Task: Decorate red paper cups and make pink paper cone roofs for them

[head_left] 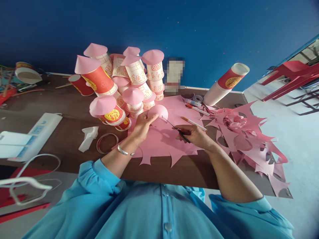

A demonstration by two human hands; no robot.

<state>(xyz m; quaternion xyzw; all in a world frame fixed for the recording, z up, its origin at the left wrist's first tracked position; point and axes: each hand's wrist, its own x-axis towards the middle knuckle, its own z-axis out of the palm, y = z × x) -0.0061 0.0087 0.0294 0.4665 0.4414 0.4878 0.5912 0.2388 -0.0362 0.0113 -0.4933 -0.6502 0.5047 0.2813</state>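
Note:
My left hand (143, 125) holds a round pink paper disc (159, 112) by its left edge, thumb on top. My right hand (190, 134) is closed on the dark handles of scissors (183, 135), whose blades point up and left to the disc's right edge. Under both hands lie pink paper sheets (159, 142). Just beyond my left hand stand paper cups topped with pink cones (133, 96), some red, some white with drawn patterns. Two markers, one orange-capped (198, 109) and one with a brown cap (193, 123), rest beyond my right hand.
Pink paper scraps (239, 136) spread along the right. A tall cup stack (225, 84) leans at the back right, near a tape roll (198, 98) and glue. At left are a tape ring (107, 142), crumpled white paper (88, 137) and a white power strip (37, 136). A blue wall stands behind.

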